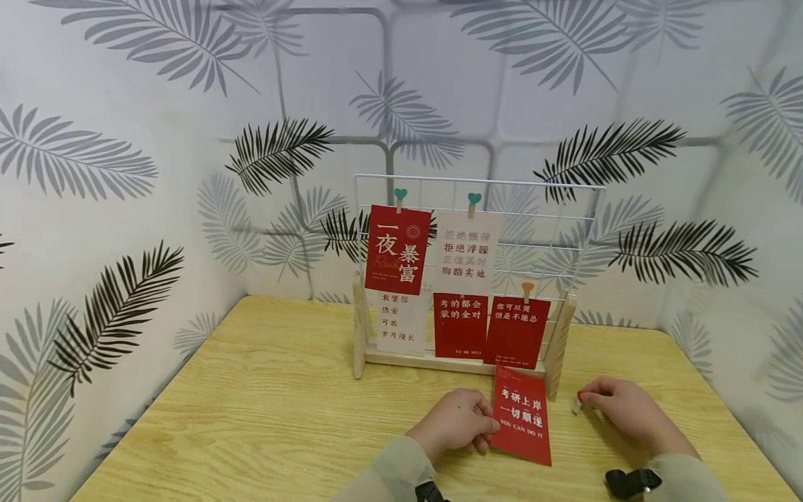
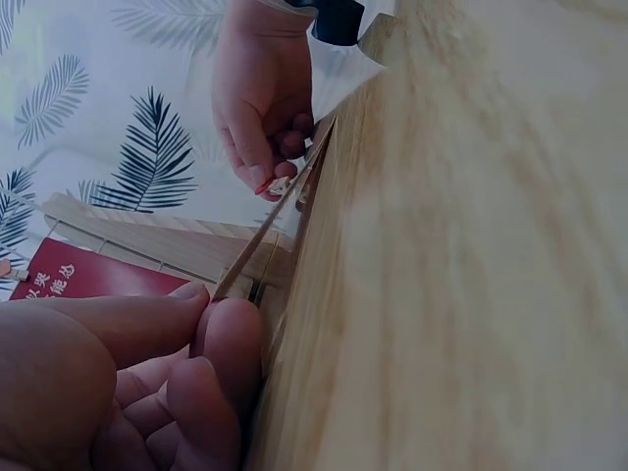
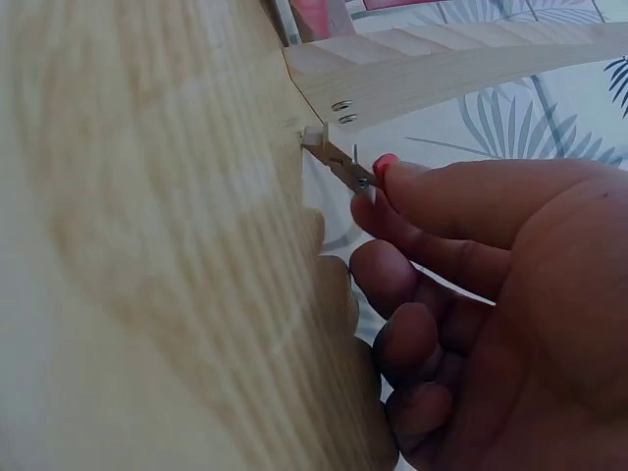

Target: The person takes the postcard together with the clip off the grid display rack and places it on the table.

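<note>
Small clip at right hand: too small to identify; faded white card top lines illegible.

Bright, even light; wrist views blurred, dim and bluish up close.

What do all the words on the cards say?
Big red card: "一夜暴富".
White card: top line blurred, then "拒绝浮躁", a faint line, "脚踏实地".
Lower white card: too blurred to read surely.
Red card: "考的都会 蒙的全对".
Red card: "你可以哭 但是不能怂".
Card under left hand: "考研上岸 一切顺遂 YOU CAN DO IT".
</note>
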`<state>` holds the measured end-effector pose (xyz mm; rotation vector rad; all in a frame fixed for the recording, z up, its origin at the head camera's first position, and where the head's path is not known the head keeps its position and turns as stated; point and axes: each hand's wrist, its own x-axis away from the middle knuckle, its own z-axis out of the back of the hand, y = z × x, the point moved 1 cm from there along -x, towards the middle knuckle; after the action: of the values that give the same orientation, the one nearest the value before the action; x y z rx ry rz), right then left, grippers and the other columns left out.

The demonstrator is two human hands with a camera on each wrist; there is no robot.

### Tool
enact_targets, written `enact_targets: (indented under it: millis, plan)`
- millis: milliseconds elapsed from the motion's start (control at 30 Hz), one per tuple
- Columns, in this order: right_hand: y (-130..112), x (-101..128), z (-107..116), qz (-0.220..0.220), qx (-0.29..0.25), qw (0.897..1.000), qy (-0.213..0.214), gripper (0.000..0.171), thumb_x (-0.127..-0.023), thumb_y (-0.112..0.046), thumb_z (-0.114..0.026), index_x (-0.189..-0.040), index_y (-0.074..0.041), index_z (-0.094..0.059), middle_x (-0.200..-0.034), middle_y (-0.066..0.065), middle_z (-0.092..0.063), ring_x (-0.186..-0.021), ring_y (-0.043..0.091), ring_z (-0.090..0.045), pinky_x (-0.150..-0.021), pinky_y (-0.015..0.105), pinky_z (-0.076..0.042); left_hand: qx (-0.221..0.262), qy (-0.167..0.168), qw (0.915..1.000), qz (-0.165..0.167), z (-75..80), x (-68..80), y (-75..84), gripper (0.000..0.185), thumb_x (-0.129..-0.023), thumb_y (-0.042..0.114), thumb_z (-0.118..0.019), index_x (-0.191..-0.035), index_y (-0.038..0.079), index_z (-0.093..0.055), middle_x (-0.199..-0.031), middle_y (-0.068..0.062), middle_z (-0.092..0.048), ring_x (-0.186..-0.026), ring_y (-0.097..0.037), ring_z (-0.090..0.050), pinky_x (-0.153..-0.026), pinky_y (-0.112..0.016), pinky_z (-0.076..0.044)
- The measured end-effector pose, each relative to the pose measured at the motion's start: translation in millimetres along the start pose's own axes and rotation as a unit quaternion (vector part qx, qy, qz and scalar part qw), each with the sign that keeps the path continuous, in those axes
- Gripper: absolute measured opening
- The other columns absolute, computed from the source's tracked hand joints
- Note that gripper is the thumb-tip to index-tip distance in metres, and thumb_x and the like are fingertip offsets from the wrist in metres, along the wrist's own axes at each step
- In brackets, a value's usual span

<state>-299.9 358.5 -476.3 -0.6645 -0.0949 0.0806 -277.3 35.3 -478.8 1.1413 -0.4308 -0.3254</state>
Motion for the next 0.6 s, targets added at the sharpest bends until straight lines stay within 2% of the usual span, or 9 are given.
enact_targets:
  millis: [267, 433, 600]
  plan:
    - [-0.9, -1.4, -3.2, -0.001, 0.023, 1.000, 0.012, 0.022, -0.101, -0.027, -0.062, -0.101, -0.009, -0.075, -0.093, 0.003, -0.065, -0.080, 0.019, -0.050, -0.071, 0.037, -0.038, 0.015, 0.008, 0.9996, 0.023, -1.4, 0.7, 0.2, 0.009, -0.095, 0.012, -0.072, -0.090, 0.011, -0.064, -0.073, -0.005, -0.069, -0.058, -0.018, -0.067, -0.049, -0.026, -0.049]
    - [-1.0, -3.8, -3.3, -0.005, 0.033, 0.999, 0.018, 0.021, -0.100, -0.027, -0.063, -0.100, -0.010, -0.076, -0.092, 0.003, -0.067, -0.079, 0.019, -0.051, -0.070, 0.037, -0.039, 0.022, 0.007, 0.9994, 0.026, -2.0, 1.3, 1.9, 0.009, -0.094, 0.010, -0.073, -0.091, 0.010, -0.064, -0.072, -0.006, -0.069, -0.056, -0.017, -0.065, -0.048, -0.026, -0.047]
    - [-1.1, -5.0, -2.4, -0.008, 0.041, 0.999, 0.027, 0.022, -0.098, -0.028, -0.065, -0.099, -0.010, -0.076, -0.097, 0.006, -0.070, -0.083, 0.019, -0.055, -0.073, 0.038, -0.043, -0.004, 0.010, 0.9997, 0.021, -3.0, 0.4, 3.3, 0.011, -0.093, 0.011, -0.074, -0.087, 0.010, -0.065, -0.069, -0.004, -0.069, -0.056, -0.016, -0.065, -0.049, -0.026, -0.049]
